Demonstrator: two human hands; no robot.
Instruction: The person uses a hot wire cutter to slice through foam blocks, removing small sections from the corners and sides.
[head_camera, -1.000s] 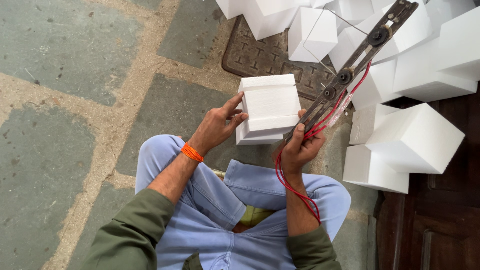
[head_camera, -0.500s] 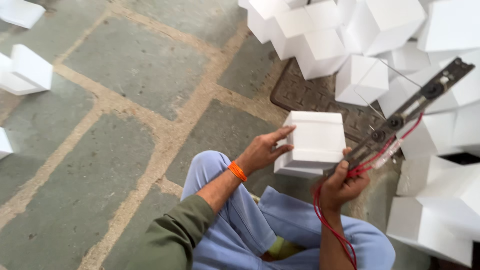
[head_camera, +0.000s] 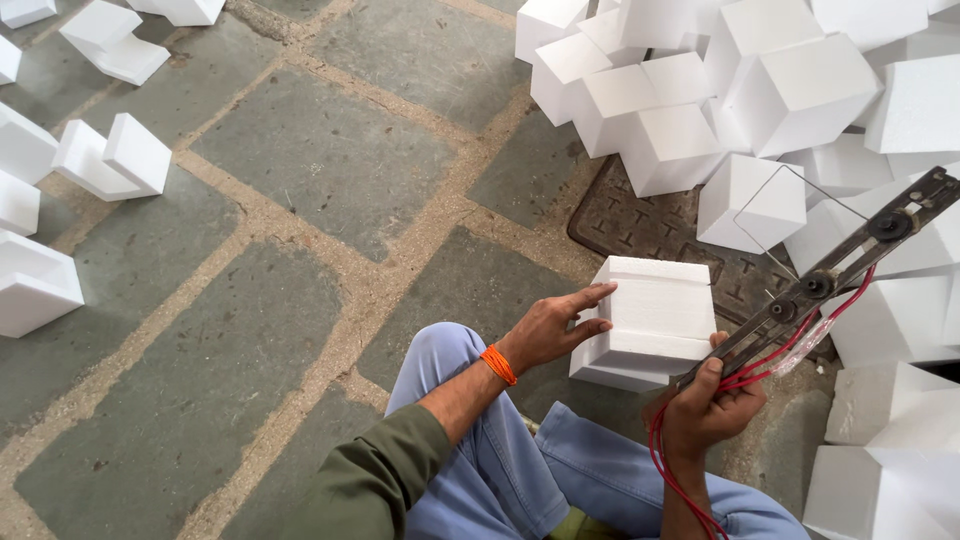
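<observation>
The left hand (head_camera: 548, 330) lies flat, fingers stretched, against the side of a white foam block (head_camera: 652, 320) held above the knees, while the right hand (head_camera: 708, 408) is closed around the handle of a wire cutter (head_camera: 820, 285) with red cables (head_camera: 690, 470) trailing from it, its frame touching the block's right edge. The block already shows a step cut along its lower part. Judging by the floor, the work looks partway through: L-shaped cut pieces (head_camera: 112, 160) lie well apart at left, and a large heap of whole blocks (head_camera: 760, 90) remains at right.
</observation>
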